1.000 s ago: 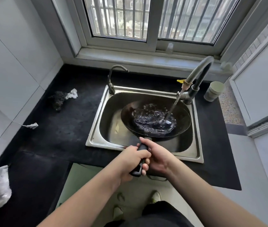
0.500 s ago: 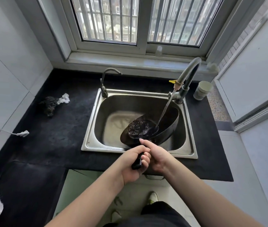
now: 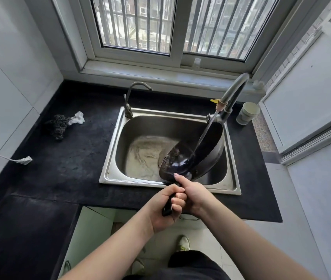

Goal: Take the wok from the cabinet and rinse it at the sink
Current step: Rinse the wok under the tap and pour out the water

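Black plastic, the wok's handle (image 3: 167, 209) is wrapped tight by the left hand (image 3: 165, 207) at its end, while the right hand (image 3: 192, 196) clamps it nearer the sink (image 3: 112, 158), thumb towards the bowl. Beyond both fists the wok (image 3: 192, 154) lies inside the sink's right half, tipped steeply onto its left edge under the tap (image 3: 231, 96) stream. To rinse well, I would keep both fists firm, roll the handle slowly so water sweeps every wall, and keep the low rim over the sink.

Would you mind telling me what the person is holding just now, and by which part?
Both hands grip the wok by its black handle: left hand near the end, right hand nearer the bowl.
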The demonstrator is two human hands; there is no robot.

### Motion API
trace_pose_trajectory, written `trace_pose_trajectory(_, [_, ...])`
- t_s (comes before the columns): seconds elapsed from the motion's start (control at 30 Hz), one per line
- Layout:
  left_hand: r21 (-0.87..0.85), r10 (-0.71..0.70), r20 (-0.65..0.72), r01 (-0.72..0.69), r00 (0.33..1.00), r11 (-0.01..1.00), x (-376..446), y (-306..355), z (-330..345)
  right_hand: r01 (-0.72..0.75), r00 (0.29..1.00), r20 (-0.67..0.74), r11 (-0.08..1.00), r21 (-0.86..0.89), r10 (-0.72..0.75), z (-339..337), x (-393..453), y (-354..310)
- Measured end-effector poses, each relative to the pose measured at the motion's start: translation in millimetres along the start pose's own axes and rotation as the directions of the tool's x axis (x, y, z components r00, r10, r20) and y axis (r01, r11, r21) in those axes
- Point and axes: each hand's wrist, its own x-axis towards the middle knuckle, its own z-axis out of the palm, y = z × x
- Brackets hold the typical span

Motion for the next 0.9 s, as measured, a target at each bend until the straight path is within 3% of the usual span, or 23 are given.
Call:
trace_pose_trajectory(0.17, [0.182,-0.008,-0.021,0.012,1.0,0.983,-2.5,1.9,-10.5,-0.024,0.998,0.065,1.0,-0.011,0.025,-4.5,6.2,7.3])
trace_pose_trajectory(0.33, [0.466,0.089,-0.084,-0.039,0.992,0.884,-1.1,4.5,-8.5,-0.082,0.982,0.174,0.996,0.029,0.075,-5.7,12.6,7.4])
trace_pose_trajectory(0.53, [0.764,0.26,-0.107,-0.088,0.96,0.639,-3.0,-1.0,-22.1,-0.172,0.949,0.28,0.982,0.073,0.145,7.0,21.3,16.0])
trace_pose_trajectory(0.67, [0.889,0.346,-0.101,-0.071,0.933,0.452,-3.4,0.3,-31.6,-0.19,0.948,0.262,0.982,0.008,0.181,17.3,22.4,16.9])
trace_pose_trajectory(0.73, [0.936,0.385,-0.101,-0.044,0.917,0.349,-2.0,3.0,-35.2,-0.187,0.951,0.247,0.982,-0.02,0.186,21.1,25.8,16.7])
trace_pose_trajectory(0.9, [0.979,0.445,-0.087,-0.005,0.891,0.203,-1.6,3.6,-50.6,-0.18,0.959,0.222,0.984,-0.01,0.178,32.9,35.8,25.1])
